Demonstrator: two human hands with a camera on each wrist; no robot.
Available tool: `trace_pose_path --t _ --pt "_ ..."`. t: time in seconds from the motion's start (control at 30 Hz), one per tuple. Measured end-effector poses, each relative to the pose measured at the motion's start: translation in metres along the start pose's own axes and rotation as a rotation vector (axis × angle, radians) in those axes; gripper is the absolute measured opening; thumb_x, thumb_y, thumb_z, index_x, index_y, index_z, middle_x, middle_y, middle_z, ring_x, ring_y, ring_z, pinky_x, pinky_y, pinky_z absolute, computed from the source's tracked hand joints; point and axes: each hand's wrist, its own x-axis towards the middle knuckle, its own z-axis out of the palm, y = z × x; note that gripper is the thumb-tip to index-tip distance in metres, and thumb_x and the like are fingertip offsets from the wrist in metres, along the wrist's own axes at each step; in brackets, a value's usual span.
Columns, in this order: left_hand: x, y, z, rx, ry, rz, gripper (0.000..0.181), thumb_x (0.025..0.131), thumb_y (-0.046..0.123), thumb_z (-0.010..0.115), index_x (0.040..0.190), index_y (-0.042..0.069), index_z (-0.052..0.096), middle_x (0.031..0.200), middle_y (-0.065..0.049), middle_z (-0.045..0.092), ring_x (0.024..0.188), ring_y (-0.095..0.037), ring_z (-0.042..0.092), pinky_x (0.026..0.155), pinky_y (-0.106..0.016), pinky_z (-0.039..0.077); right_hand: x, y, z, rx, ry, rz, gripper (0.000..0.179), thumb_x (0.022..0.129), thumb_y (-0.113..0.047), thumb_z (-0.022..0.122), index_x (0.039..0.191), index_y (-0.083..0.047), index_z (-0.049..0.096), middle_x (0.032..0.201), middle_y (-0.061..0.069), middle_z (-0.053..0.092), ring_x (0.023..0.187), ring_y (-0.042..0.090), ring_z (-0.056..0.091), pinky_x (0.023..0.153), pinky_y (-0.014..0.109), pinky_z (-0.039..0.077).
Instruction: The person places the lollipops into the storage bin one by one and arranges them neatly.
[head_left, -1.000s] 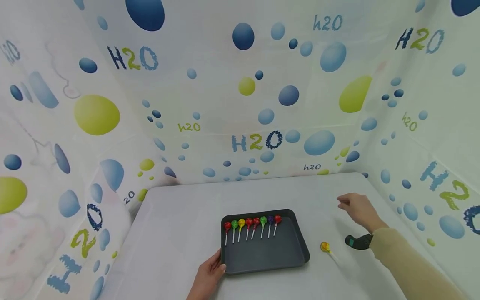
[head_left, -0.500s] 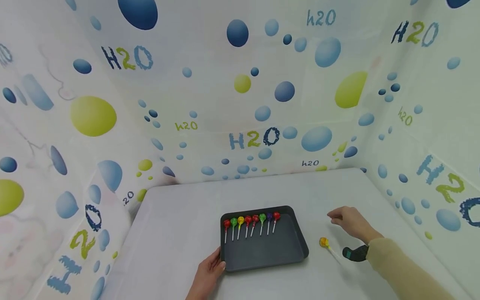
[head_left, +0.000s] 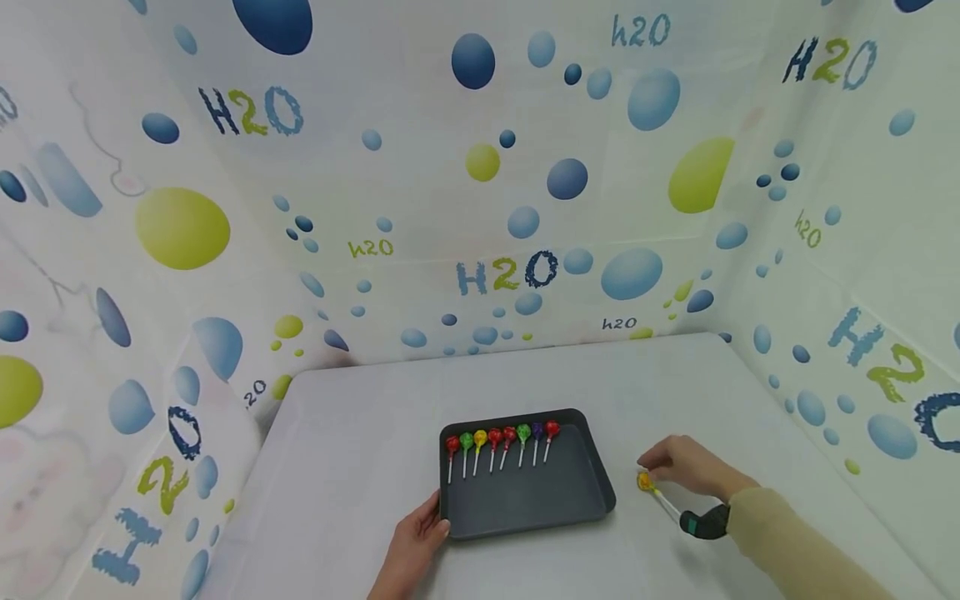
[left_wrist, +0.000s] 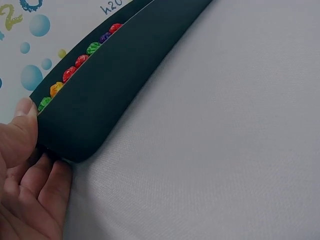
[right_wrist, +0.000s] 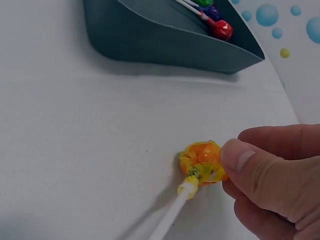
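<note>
A dark grey tray [head_left: 525, 500] lies on the white table, with a row of wrapped lollipops [head_left: 495, 437] along its far side, sticks pointing toward me. My left hand [head_left: 412, 537] grips the tray's near left corner; in the left wrist view its thumb [left_wrist: 25, 112] is at the rim and the fingers curl under the base. To the right of the tray lies one yellow-orange lollipop [right_wrist: 202, 160]. My right hand [head_left: 690, 467] pinches its candy head at the edge between thumb and fingers, as the right wrist view shows. The white stick [right_wrist: 170, 217] slants away from the hand.
The table [head_left: 360, 433] is covered in white cloth. Curtains [head_left: 420, 183] printed with bubbles and H2O lettering enclose it at the back and both sides. A dark wrist device [head_left: 705, 522] sits at the right sleeve [head_left: 780, 533].
My right hand has come down and to the left, from above the table to the yellow-orange lollipop, and now has hold of its head. The left hand and tray stay put.
</note>
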Motion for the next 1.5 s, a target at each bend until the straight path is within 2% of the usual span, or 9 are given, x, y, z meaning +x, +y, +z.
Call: trace_pose_path --t 0.23,0.4,0.57,0.73,0.9,1.07,1.2,1.33,1.5 --pt "0.001 0.002 0.001 -0.008 0.002 -0.018 0.063 0.093 0.006 0.06 0.142 -0.015 0.027 0.145 -0.033 0.029 0.134 -0.042 0.033 0.101 -0.033 0.045 0.001 0.004 0.006 -0.029 -0.033 -0.009 0.021 0.08 -0.006 0.073 0.102 -0.005 0.073 0.098 0.003 0.071 0.095 0.024 0.065 0.083 0.042 0.057" --pt "0.001 0.001 0.001 -0.021 -0.001 -0.016 0.063 0.093 0.007 0.06 0.142 -0.015 0.026 0.145 -0.034 0.028 0.134 -0.042 0.032 0.102 -0.033 0.044 -0.001 0.006 0.009 -0.053 0.0 -0.034 0.018 0.08 -0.005 0.073 0.098 -0.006 0.073 0.095 0.002 0.071 0.092 0.023 0.065 0.08 0.041 0.058" --pt "0.0 -0.002 0.001 -0.02 -0.008 -0.008 0.064 0.093 0.008 0.06 0.142 -0.016 0.026 0.145 -0.034 0.028 0.134 -0.042 0.032 0.102 -0.032 0.044 -0.004 0.006 0.011 -0.043 0.032 0.004 0.016 0.079 -0.005 0.074 0.095 -0.008 0.074 0.092 -0.001 0.071 0.089 0.019 0.065 0.08 0.04 0.058" --pt "0.001 -0.003 0.001 -0.016 -0.012 0.01 0.063 0.093 0.007 0.06 0.141 -0.016 0.027 0.145 -0.034 0.028 0.134 -0.042 0.033 0.102 -0.031 0.044 -0.005 0.006 0.002 -0.074 0.07 -0.083 0.017 0.08 -0.008 0.073 0.097 -0.007 0.074 0.093 0.001 0.071 0.088 0.02 0.066 0.077 0.038 0.059" --pt "0.001 -0.001 0.001 -0.019 0.001 -0.002 0.063 0.093 0.006 0.06 0.141 -0.015 0.027 0.145 -0.033 0.029 0.134 -0.042 0.033 0.102 -0.032 0.044 -0.001 -0.005 -0.015 -0.111 0.175 -0.115 0.017 0.083 -0.01 0.072 0.099 -0.005 0.074 0.094 0.002 0.072 0.086 0.019 0.067 0.076 0.036 0.059" --pt "0.0 0.0 0.001 -0.021 0.004 -0.007 0.063 0.093 0.005 0.06 0.141 -0.016 0.026 0.145 -0.034 0.028 0.134 -0.042 0.032 0.102 -0.033 0.045 0.009 -0.025 -0.034 -0.152 0.371 -0.057 0.018 0.086 -0.013 0.07 0.1 -0.003 0.074 0.093 0.007 0.072 0.089 0.027 0.066 0.078 0.043 0.058" --pt "0.0 0.0 0.001 -0.03 0.003 -0.009 0.063 0.093 0.005 0.059 0.141 -0.016 0.026 0.145 -0.034 0.028 0.134 -0.042 0.031 0.101 -0.033 0.045 0.017 -0.043 -0.048 -0.117 0.497 -0.032 0.021 0.088 -0.014 0.068 0.104 0.0 0.072 0.095 0.013 0.072 0.093 0.033 0.065 0.08 0.048 0.056" --pt "0.0 -0.001 0.001 -0.026 0.002 -0.008 0.063 0.093 0.007 0.06 0.141 -0.016 0.026 0.145 -0.034 0.028 0.134 -0.042 0.032 0.101 -0.032 0.045 0.025 -0.06 -0.055 -0.073 0.554 -0.002 0.023 0.089 -0.015 0.067 0.106 0.0 0.071 0.097 0.014 0.072 0.094 0.034 0.064 0.08 0.048 0.056" --pt "0.001 0.0 0.0 -0.026 0.003 -0.015 0.064 0.093 0.008 0.06 0.141 -0.016 0.026 0.145 -0.034 0.028 0.134 -0.042 0.032 0.102 -0.033 0.045 0.033 -0.076 -0.05 -0.046 0.567 0.003 0.022 0.089 -0.014 0.067 0.105 0.0 0.072 0.098 0.015 0.072 0.095 0.034 0.064 0.081 0.048 0.056"
